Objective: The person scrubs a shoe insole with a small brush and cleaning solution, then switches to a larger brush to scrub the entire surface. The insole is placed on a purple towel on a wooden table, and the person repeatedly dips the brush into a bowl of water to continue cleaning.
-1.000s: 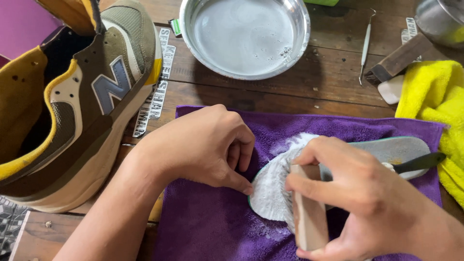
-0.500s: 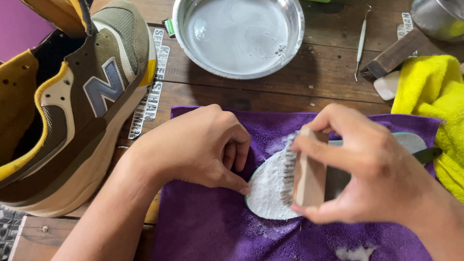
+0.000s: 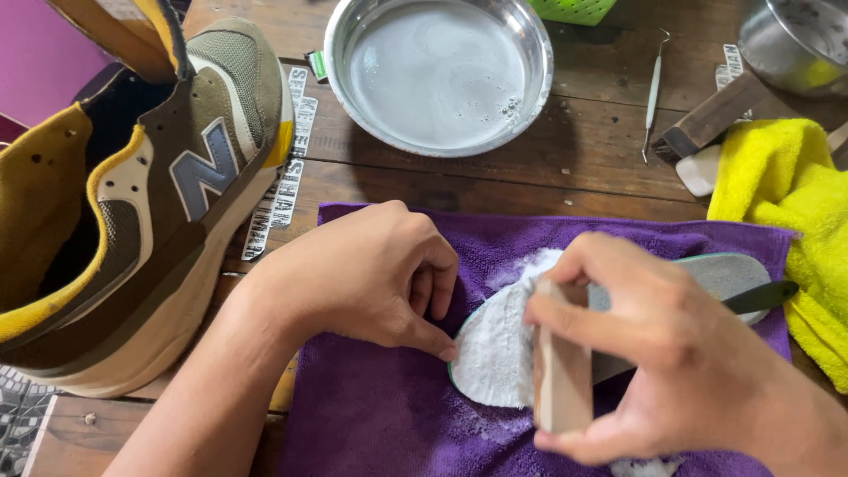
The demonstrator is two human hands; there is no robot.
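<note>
A grey shoe insole [image 3: 724,274] lies on a purple cloth [image 3: 380,415], its near end white with foam [image 3: 495,353]. My left hand [image 3: 362,274] rests on the cloth with fingertips pinning the insole's foamy end. My right hand [image 3: 654,353] grips a wooden-backed brush [image 3: 563,380] and holds it against the insole's middle.
An olive, brown and yellow sneaker [image 3: 132,203] stands at the left. A steel bowl of soapy water [image 3: 437,71] sits at the back. A yellow towel [image 3: 786,203], a metal pick [image 3: 654,88], a dark-handled tool [image 3: 715,110] and another steel vessel [image 3: 795,40] lie at the right.
My right hand has swept the brush back and forth along the insole, toward the far end and back to the foamy near end. The left hand has stayed put.
</note>
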